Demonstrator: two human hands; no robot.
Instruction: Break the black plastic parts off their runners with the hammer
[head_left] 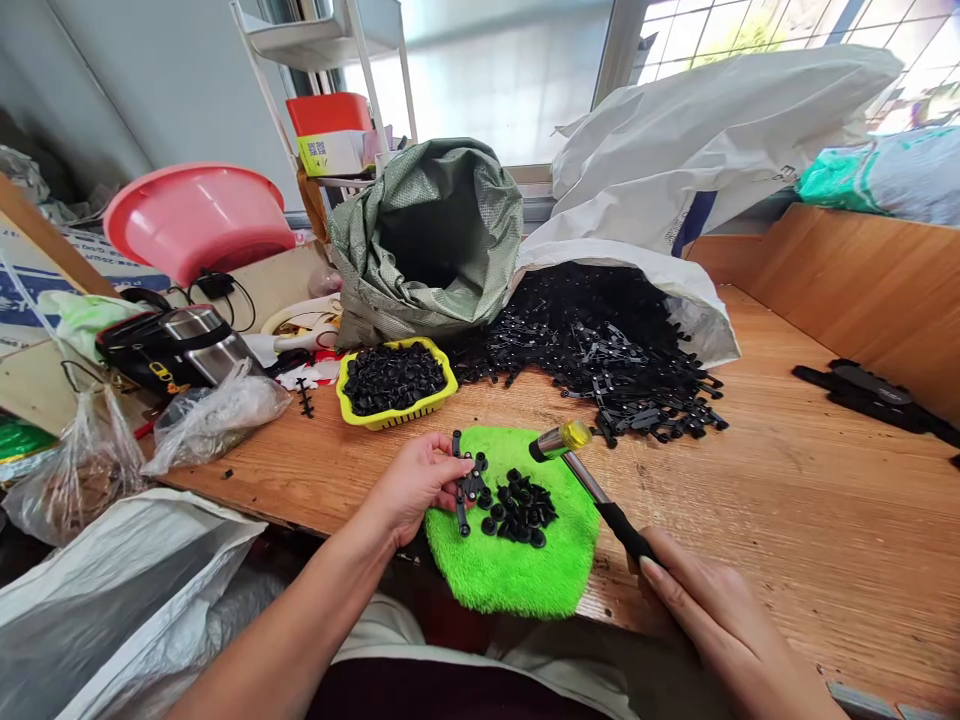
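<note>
A branched black plastic part (pixel 471 484) is pinched between the thumb and fingers of the left hand (pixel 421 484), at the left edge of a green plush cloth (pixel 517 590), presumably so that it is steadied over padding. A small mallet (pixel 616 525) is gripped by its black handle in the closed fingers of the right hand (pixel 709 600), its yellow-tipped head raised above the cloth, likely to keep it ready. Small black caps (pixel 525 508) are heaped on the cloth, beside the held part, apparently for easy picking. Behind, a yellow basket (pixel 397 415) of similar pieces is set on the worktop (pixel 750 480).
</note>
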